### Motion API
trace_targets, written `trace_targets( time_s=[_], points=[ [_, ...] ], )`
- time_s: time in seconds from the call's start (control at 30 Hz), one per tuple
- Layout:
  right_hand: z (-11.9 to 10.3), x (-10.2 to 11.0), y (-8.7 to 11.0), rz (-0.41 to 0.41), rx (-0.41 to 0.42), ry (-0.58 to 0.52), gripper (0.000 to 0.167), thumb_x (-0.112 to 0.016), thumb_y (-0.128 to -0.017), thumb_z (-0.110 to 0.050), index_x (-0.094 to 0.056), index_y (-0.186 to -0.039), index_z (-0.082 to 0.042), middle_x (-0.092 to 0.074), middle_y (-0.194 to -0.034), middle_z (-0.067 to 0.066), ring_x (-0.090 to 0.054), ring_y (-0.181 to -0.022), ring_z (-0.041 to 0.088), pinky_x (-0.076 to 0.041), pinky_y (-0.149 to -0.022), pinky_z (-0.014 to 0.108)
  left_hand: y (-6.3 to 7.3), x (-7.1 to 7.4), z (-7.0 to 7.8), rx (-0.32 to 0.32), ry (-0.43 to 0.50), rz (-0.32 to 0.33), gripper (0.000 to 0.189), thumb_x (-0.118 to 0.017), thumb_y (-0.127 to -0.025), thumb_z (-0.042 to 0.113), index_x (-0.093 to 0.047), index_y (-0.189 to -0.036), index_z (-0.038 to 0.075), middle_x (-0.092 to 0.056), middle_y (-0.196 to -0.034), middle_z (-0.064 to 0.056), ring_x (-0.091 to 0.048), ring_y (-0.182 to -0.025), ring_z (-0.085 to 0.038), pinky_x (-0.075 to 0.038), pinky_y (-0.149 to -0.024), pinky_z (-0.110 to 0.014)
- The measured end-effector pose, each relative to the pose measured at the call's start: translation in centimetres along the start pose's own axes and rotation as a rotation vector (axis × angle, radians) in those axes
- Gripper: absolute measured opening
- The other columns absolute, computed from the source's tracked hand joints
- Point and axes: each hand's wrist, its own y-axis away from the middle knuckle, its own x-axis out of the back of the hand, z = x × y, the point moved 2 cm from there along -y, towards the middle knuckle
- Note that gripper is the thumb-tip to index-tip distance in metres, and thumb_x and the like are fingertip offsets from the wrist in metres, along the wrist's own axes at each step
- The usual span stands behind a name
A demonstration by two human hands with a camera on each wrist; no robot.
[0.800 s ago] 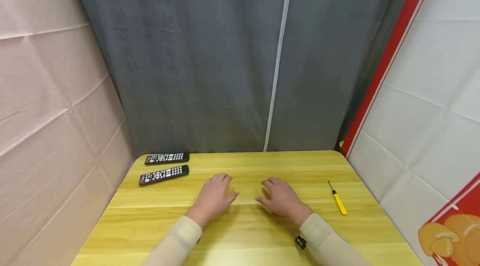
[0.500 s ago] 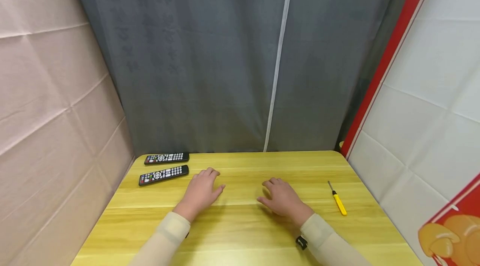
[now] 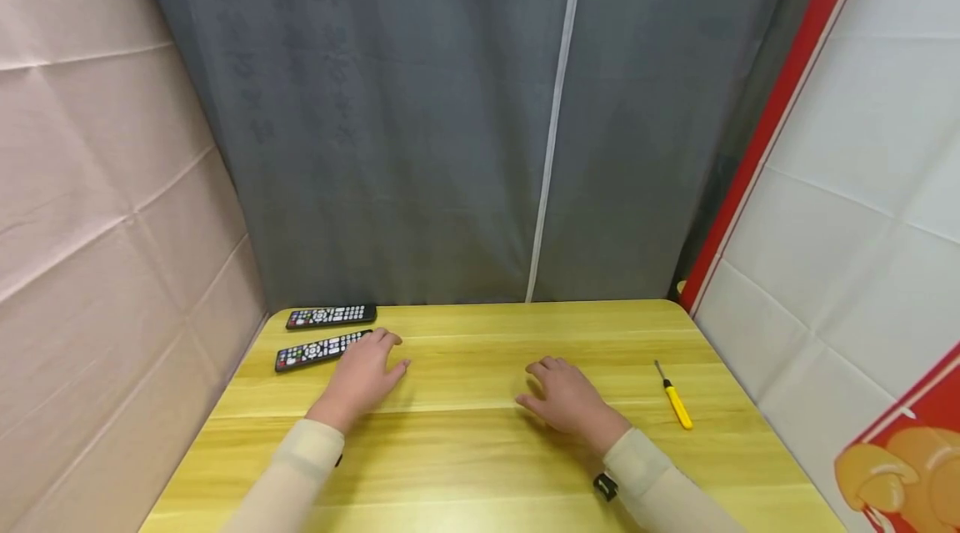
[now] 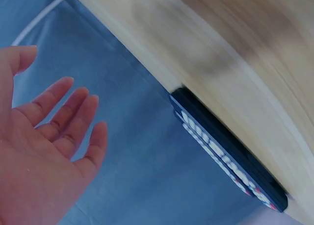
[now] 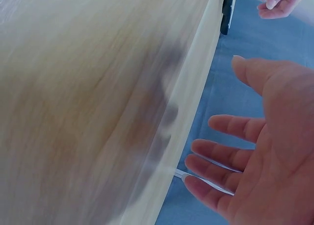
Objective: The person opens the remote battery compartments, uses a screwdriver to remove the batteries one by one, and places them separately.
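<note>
Two black remote controls lie at the back left of the table. The front remote (image 3: 311, 353) has its right end partly covered by my left hand (image 3: 362, 372) in the head view. Behind it lies the back remote (image 3: 330, 316). In the left wrist view the left hand (image 4: 59, 132) holds nothing, its fingers relaxed and apart from the front remote (image 4: 228, 149). My right hand (image 3: 564, 397) hovers over the middle right of the table, fingers loosely bent. The right wrist view shows that hand (image 5: 245, 151) with nothing in it. A yellow-handled screwdriver (image 3: 678, 406) lies to its right.
The wooden table (image 3: 465, 466) ends at the back against a grey curtain (image 3: 420, 141) with a white strip. Pinkish cloth (image 3: 112, 224) hangs at the left, white cloth with red trim (image 3: 847, 224) at the right.
My left hand has moved left across the table, from near the middle to the right end of the front remote. The right hand has stayed almost in place.
</note>
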Motion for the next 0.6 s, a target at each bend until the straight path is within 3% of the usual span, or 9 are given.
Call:
trace_targets(
  time_s=[0.6],
  points=[
    [0.5,0.1,0.3,-0.019,-0.045,-0.033,0.059,-0.077,-0.104,-0.048,-0.069,-0.142,-0.004,-0.068,-0.14,0.017,-0.064,-0.131,0.04,-0.051,-0.111,0.057,0.9,2.1,-6.1,0.046,0.02,0.003,0.037,-0.078,-0.105,0.026,-0.074,-0.129,-0.002,-0.07,-0.129,-0.019,-0.067,-0.121,-0.046,-0.052,-0.104,-0.064]
  ],
)
